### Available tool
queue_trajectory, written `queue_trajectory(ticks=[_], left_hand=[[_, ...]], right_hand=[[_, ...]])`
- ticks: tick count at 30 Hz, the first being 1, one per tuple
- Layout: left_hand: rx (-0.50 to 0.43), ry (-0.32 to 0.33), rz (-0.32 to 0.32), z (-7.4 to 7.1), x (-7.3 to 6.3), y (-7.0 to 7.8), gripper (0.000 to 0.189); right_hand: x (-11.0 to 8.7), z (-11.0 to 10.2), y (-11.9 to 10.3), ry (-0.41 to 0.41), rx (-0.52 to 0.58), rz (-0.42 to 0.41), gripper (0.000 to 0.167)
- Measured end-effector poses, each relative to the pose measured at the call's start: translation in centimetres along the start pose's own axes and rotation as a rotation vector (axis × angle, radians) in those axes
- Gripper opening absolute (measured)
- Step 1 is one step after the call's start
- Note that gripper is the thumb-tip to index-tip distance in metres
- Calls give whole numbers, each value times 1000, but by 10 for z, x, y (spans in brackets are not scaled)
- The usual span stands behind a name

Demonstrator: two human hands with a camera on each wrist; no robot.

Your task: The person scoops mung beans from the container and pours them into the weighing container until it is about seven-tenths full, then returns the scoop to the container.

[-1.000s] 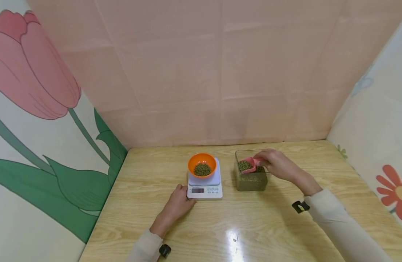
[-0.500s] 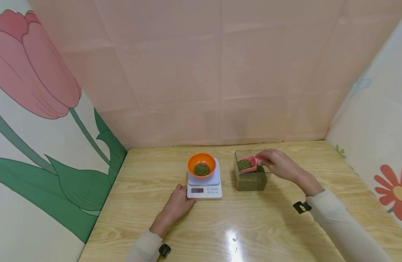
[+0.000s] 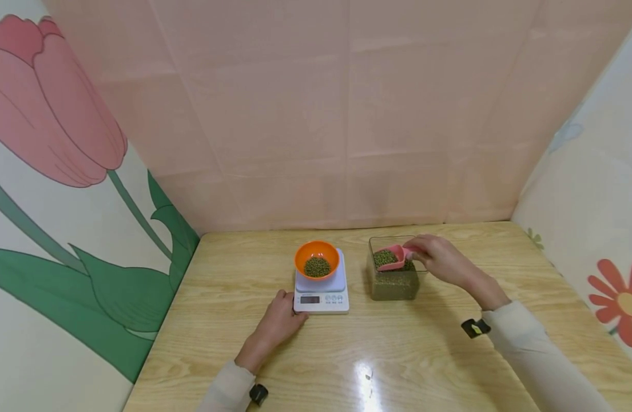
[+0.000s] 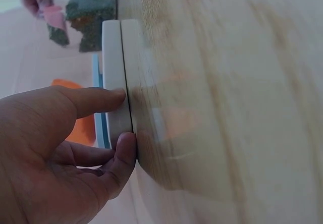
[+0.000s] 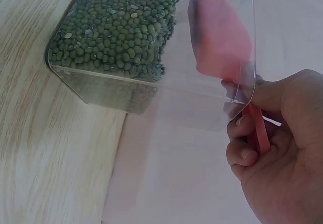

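Note:
My left hand (image 3: 281, 319) holds the front left corner of a white kitchen scale (image 3: 323, 303), thumb and fingers against its sides in the left wrist view. On the scale stands an orange bowl (image 3: 305, 252) with green mung beans (image 3: 317, 266) in its bottom. To the right, a clear square container (image 3: 396, 286) is partly filled with mung beans (image 5: 121, 27). My right hand (image 3: 439, 257) grips the handle of a pink scoop (image 5: 222, 37) at the container's right rim. The scoop's head is inside, over the beans, and seen through the clear wall in the right wrist view.
Everything stands on a wood-grain table (image 3: 233, 269). A pink covering (image 3: 295, 126) hangs along the table's back edge, and flower-painted walls (image 3: 573, 189) rise at both sides. A light glare (image 3: 368, 377) shows near the front.
The pink scoop has tilted slightly inside the container as my right hand shifts a little to the right. My left hand, the scale and the bowl stay put.

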State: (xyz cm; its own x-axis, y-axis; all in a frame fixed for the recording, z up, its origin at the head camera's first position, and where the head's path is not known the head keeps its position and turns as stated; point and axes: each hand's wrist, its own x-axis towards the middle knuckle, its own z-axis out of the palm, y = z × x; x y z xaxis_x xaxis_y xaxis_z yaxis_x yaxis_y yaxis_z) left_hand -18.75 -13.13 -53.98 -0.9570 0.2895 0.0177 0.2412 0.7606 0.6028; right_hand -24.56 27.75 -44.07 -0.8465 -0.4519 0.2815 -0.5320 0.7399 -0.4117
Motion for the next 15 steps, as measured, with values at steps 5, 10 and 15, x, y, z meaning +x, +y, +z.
queue_trajectory(ticks=[5, 10, 15], left_hand=[[-2, 2, 4, 1, 0, -1, 45], [-5, 1, 6, 1, 0, -2, 45], [-4, 0, 3, 1, 0, -1, 44]], right_hand=[[-2, 1, 2, -3, 2, 12, 23], [-4, 2, 4, 10, 9, 25, 24], [-4, 2, 6, 26, 9, 44, 24]])
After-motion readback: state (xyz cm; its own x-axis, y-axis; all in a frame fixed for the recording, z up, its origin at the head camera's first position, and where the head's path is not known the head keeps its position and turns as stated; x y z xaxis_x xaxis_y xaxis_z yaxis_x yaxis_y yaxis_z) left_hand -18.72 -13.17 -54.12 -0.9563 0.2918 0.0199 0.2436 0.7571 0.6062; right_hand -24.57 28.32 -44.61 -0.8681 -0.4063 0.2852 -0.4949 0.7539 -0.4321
